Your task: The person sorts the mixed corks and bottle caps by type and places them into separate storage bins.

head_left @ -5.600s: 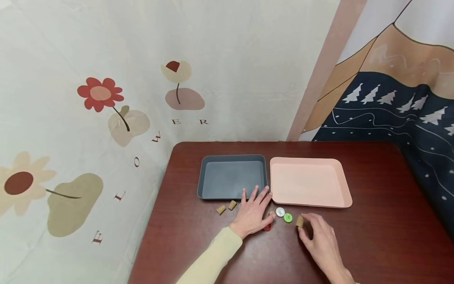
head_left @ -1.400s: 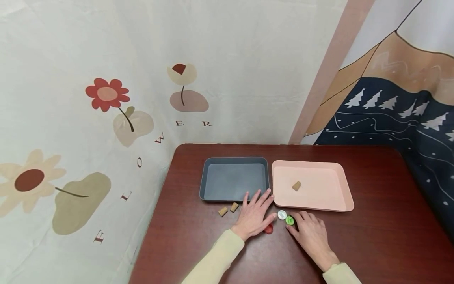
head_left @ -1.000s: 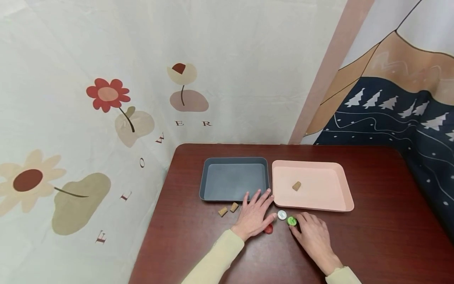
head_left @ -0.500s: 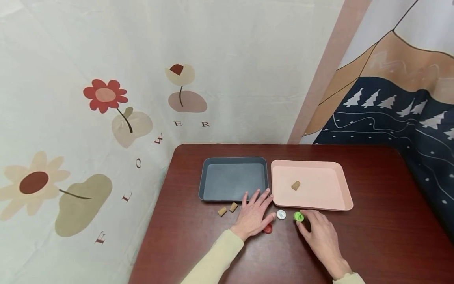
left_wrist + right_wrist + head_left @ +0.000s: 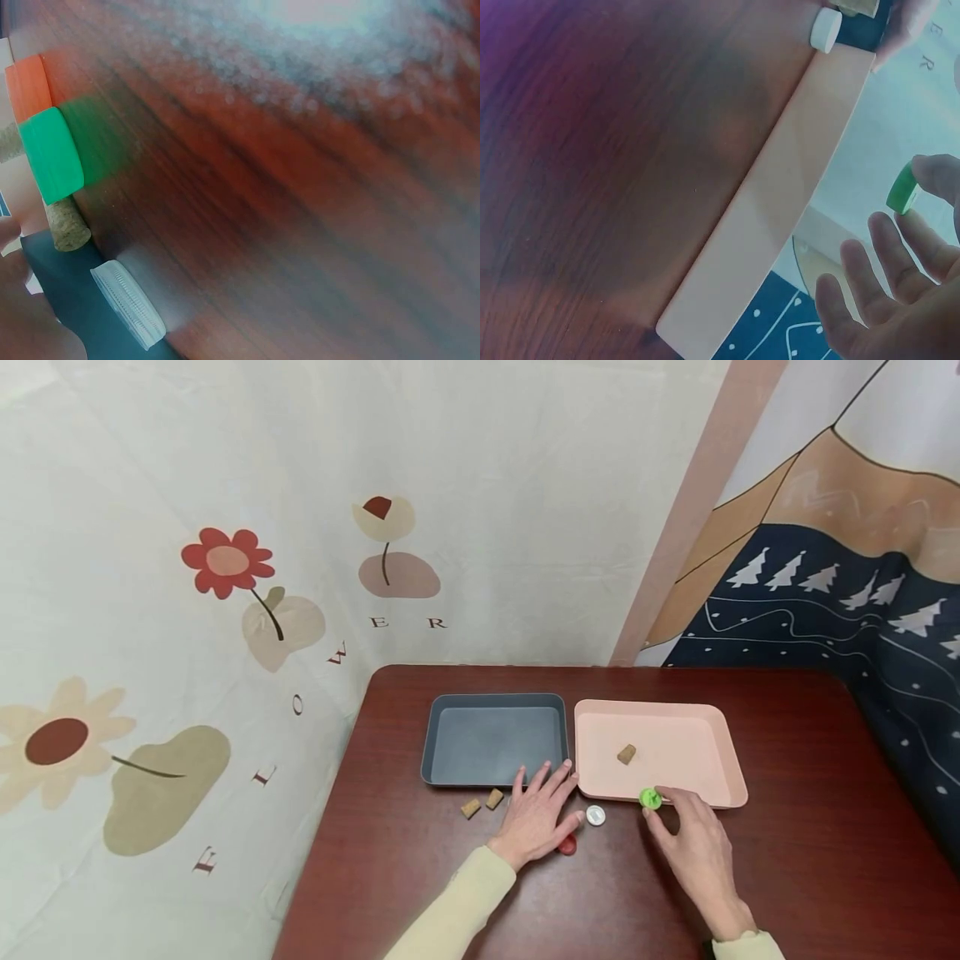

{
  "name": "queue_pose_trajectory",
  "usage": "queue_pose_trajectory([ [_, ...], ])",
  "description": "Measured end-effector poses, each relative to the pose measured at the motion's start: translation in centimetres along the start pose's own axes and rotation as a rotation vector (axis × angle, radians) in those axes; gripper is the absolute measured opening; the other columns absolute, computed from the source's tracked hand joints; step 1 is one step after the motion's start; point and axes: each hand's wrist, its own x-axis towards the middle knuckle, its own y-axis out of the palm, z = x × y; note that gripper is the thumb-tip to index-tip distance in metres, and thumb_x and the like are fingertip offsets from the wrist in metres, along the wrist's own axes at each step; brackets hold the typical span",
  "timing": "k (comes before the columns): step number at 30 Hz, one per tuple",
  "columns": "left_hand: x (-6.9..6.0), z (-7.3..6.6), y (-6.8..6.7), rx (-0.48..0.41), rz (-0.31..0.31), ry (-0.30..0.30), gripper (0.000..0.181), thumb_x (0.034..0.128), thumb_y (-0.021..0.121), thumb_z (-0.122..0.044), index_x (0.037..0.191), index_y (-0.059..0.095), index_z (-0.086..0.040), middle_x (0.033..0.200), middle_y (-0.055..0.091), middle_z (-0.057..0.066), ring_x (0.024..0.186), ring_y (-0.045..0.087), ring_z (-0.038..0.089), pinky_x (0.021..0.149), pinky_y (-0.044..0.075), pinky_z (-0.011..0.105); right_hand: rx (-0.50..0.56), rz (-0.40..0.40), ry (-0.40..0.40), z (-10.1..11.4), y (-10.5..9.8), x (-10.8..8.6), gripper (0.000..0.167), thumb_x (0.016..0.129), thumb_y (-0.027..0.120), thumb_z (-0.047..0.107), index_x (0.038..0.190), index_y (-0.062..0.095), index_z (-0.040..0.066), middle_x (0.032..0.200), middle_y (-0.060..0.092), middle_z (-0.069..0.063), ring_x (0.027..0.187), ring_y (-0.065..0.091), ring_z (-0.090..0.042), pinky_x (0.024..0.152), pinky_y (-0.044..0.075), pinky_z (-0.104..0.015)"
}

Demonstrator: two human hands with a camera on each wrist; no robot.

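Observation:
In the head view my right hand (image 5: 697, 852) pinches a green bottle cap (image 5: 650, 798) between thumb and fingers, just over the near rim of the pink tray (image 5: 738, 777). The right wrist view shows this green cap (image 5: 904, 187) at the fingertips, the other fingers loosely bent. My left hand (image 5: 532, 814) lies with fingers spread, fingertips by the dark grey tray's corner. Near its thumb are a partly covered red cap (image 5: 567, 845) and a white cap (image 5: 596, 816). The left wrist view has an orange-red cap (image 5: 28, 88), a green cap (image 5: 52, 156), a cork (image 5: 69, 225) and a white cap (image 5: 129, 304).
The dark grey tray (image 5: 495, 743) stands left of the pink one. One cork (image 5: 627, 754) lies inside the pink tray. Two corks, a left cork (image 5: 470, 809) and a right cork (image 5: 495, 799), lie before the grey tray. A printed cloth (image 5: 525, 527) hangs behind the table.
A cork earlier in my right hand now lies in the pink tray. The right hand has since lifted the green cap from beside the white one toward that tray. My left hand stays put.

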Motion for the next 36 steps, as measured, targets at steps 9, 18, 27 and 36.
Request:
queue_pose_trajectory([
  [9,-0.1,0.1,-0.1,0.0,0.0,-0.005,0.062,0.1049,0.042,-0.059,0.156,0.048,-0.024,0.168,0.032,-0.005,0.153,0.032,0.027,0.118,0.024,0.064,0.009,-0.023,0.071,-0.4,-0.4,1.7,0.037,0.084,0.084,0.01,0.119,0.072,0.005,0.115,0.07,-0.016,0.106,0.065,-0.041,0.077,0.05,-0.061],
  [18,-0.2,0.0,0.0,0.013,0.017,-0.01,0.062,0.1057,0.039,-0.06,0.157,0.047,-0.025,0.168,0.032,-0.006,0.153,0.031,0.026,0.118,0.025,0.064,0.011,-0.02,0.127,-2.1,-0.3,4.1,0.035,0.088,0.079,0.012,0.12,0.071,0.001,0.118,0.068,-0.021,0.112,0.061,-0.045,0.083,0.047,-0.062],
  [27,-0.1,0.0,-0.1,0.02,0.014,-0.009,0.062,0.1057,0.039,-0.06,0.157,0.047,-0.026,0.168,0.032,-0.007,0.154,0.03,0.025,0.118,0.024,0.063,0.021,-0.026,0.123,-3.0,0.3,5.8,0.033,0.087,0.078,0.012,0.118,0.072,0.001,0.117,0.068,-0.023,0.111,0.061,-0.047,0.089,0.045,-0.058],
  [36,-0.1,-0.1,-0.1,0.016,0.031,-0.017,0.062,0.1059,0.038,-0.06,0.158,0.046,-0.026,0.168,0.031,-0.007,0.154,0.029,0.025,0.119,0.022,0.063,-0.013,0.089,0.145,-3.6,1.3,7.0,0.033,0.091,0.075,0.016,0.12,0.07,0.0,0.12,0.066,-0.025,0.111,0.061,-0.048,0.088,0.046,-0.061],
])
